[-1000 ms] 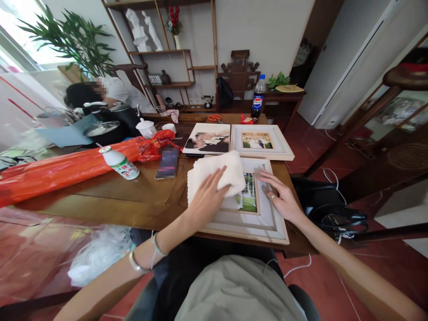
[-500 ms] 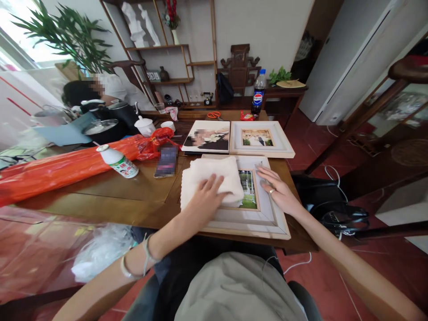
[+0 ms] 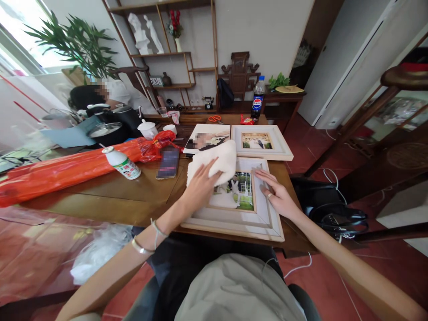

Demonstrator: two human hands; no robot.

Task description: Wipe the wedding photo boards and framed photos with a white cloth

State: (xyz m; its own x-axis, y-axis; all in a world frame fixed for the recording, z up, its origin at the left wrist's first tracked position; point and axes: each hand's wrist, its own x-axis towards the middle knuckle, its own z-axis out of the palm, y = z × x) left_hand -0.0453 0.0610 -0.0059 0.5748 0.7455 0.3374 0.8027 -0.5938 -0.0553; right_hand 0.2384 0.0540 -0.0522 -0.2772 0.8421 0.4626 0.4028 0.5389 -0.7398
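My left hand (image 3: 199, 185) grips a folded white cloth (image 3: 219, 159), its fingers laid across the top. The cloth covers the far left part of a pale picture frame (image 3: 230, 230) that lies flat on the table's near edge. Inside this frame a photo (image 3: 245, 191) of people on green grass shows partly; the cloth and hand hide its upper left. On the right side of the same frame rests my right hand (image 3: 279, 196), fingers stretched out, with a ring on one of them.
Behind lie a second framed picture (image 3: 284, 149) and a photo panel (image 3: 192, 142). A phone (image 3: 168, 163), a white bottle (image 3: 122, 163) and a long red plastic-wrapped bundle (image 3: 83, 165) are to the left. Scissors (image 3: 215, 118) and a cola bottle (image 3: 257, 100) stand farther back; a person sits far left.
My left hand has moved the cloth away from me, uncovering more of the photo. The frame has shifted slightly left. My right hand stays on the frame's right side.
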